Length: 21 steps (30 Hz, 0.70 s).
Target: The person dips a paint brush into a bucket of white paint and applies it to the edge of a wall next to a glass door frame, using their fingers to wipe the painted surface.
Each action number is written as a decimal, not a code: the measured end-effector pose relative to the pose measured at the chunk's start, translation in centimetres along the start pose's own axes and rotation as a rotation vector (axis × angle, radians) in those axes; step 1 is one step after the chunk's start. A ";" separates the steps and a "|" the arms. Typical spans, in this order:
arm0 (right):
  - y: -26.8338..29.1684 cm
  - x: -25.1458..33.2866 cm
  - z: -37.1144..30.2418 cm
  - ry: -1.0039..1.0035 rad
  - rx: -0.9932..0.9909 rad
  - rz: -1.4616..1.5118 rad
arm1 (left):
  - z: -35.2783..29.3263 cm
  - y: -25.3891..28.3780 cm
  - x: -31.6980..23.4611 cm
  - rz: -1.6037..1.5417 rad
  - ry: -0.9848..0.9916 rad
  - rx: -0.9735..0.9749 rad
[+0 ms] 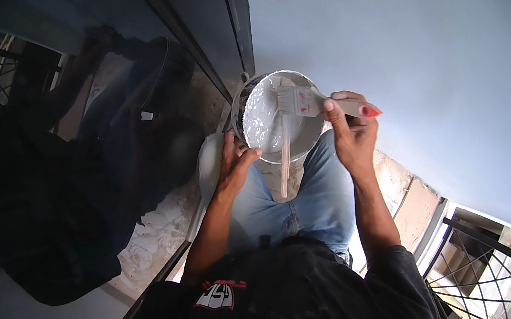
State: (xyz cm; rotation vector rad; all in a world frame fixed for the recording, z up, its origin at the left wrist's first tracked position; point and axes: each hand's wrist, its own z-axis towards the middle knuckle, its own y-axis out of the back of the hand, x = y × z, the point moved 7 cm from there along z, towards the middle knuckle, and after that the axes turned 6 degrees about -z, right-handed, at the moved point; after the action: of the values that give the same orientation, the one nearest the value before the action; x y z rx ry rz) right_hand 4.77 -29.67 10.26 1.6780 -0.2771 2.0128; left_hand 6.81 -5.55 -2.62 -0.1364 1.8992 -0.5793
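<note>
Whitish paint coats the inside of a round bucket, whose near left rim the left hand grips, thumb and fingers clamped on the edge. Above the bucket's right side, the right hand pinches a flat brush by its handle (red at the tip), bristles pointing left over the mouth. One wooden stick leans across the near rim; a dark reflective panel stands left.
</note>
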 end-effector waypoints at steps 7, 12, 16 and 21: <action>-2.7 -3.8 -0.2 -0.069 0.069 -0.157 | 1.5 -1.6 0.5 0.020 -0.010 -0.042; -3.7 -4.9 -1.1 -0.133 0.081 -0.118 | 1.6 -0.5 0.2 0.071 -0.049 -0.088; -4.0 -6.6 -1.2 -0.046 0.103 -0.123 | 1.8 -0.3 0.1 0.021 0.024 -0.125; -4.1 -8.4 -0.5 -0.083 0.126 -0.042 | 1.7 0.5 -0.3 0.061 0.143 -0.221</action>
State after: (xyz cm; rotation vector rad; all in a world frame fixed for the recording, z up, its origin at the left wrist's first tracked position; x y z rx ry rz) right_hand 7.29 -28.03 1.39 1.8319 -0.1448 1.9685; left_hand 8.58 -5.55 -3.08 -0.1827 2.0960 -0.3445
